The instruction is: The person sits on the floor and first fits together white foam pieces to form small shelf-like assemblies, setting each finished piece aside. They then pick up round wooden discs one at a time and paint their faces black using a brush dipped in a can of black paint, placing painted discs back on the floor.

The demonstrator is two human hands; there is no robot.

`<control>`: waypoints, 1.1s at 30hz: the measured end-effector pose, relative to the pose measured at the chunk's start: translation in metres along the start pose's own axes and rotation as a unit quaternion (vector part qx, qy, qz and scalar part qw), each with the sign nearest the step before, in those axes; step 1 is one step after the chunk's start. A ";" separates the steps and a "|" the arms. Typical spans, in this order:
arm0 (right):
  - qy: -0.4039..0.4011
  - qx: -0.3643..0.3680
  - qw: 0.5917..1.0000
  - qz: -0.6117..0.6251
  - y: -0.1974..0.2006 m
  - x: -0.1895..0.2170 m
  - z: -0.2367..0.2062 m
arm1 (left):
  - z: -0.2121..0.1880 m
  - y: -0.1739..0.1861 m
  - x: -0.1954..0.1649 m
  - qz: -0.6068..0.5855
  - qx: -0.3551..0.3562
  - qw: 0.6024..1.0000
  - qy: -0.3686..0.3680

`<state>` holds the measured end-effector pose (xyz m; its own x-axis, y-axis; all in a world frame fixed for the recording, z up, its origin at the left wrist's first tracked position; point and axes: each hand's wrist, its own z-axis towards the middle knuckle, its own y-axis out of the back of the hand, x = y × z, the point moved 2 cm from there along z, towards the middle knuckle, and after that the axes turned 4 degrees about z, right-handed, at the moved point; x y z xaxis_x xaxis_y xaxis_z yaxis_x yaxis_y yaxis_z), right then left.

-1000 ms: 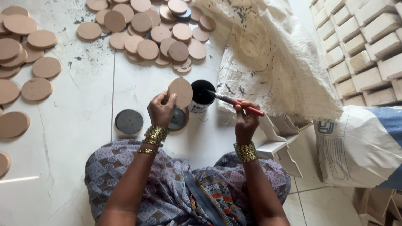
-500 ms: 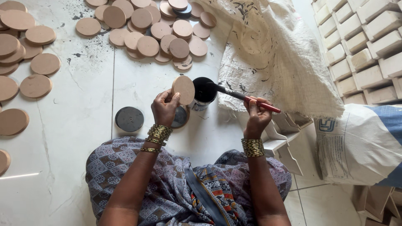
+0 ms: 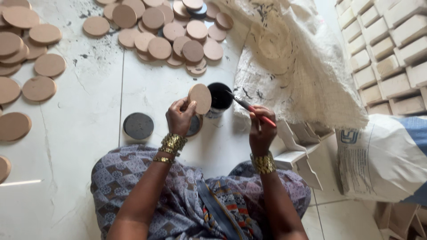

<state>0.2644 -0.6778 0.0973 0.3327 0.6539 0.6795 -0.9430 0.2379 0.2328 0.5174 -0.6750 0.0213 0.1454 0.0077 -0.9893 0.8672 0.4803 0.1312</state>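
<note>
Wooden disc (image 3: 200, 98), round and bare tan, stands pinched on edge between the fingertips of the left hand (image 3: 180, 116), held just beside the small black paint pot (image 3: 219, 97) near the middle of the white tiled floor (image 3: 89, 98). The right hand (image 3: 261, 131) is closed around a red-handled brush (image 3: 251, 108), whose dark tip now rests over the pot's rim; half a second ago the brush lay flatter with its handle pointing further right, and a second ago the hand sat lower, so the brush has swung up toward the pot while the disc has barely moved. That suggests paint is being loaded while the disc's face remains unpainted. A dark, already coated disc (image 3: 138, 126) lies flat on the floor to the left of the left hand, and another dark one (image 3: 194, 126) sits partly hidden under that hand. Heaps of bare discs (image 3: 169, 31) spread along the floor's far edge and more (image 3: 26, 58) along its left edge. A cream woven sack (image 3: 293, 62) slumps to the right, beside stacked pale wooden blocks (image 3: 387, 49). Gold bangles (image 3: 172, 143) circle both wrists above a patterned garment (image 3: 187, 204).
</note>
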 end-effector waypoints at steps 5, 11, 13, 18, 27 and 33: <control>0.036 0.031 0.996 -0.081 -0.004 0.003 0.003 | 0.002 0.001 0.002 -0.059 0.000 0.998 0.010; 0.056 0.026 0.996 -0.062 -0.007 -0.001 -0.005 | 0.003 0.000 0.003 -0.053 0.005 0.998 0.038; 0.012 0.029 0.998 -0.060 -0.008 -0.007 -0.005 | 0.002 -0.003 0.002 -0.054 0.009 0.997 0.049; -0.059 -0.045 0.993 0.093 0.004 -0.024 0.000 | 0.005 -0.007 0.002 -0.079 0.016 0.996 0.040; -0.217 -0.144 0.940 0.219 0.025 -0.038 0.005 | 0.007 -0.015 0.010 -0.082 0.009 0.996 0.036; -0.262 -0.181 0.908 0.273 0.036 -0.030 0.013 | 0.012 -0.016 0.007 -0.078 0.010 0.996 0.033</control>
<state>0.2202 -0.6979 0.0940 -0.3224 0.3362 0.8849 -0.8696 0.2641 -0.4172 0.5100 -0.6933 0.0129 -0.0225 -0.0070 -0.9997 0.8861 0.4629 -0.0231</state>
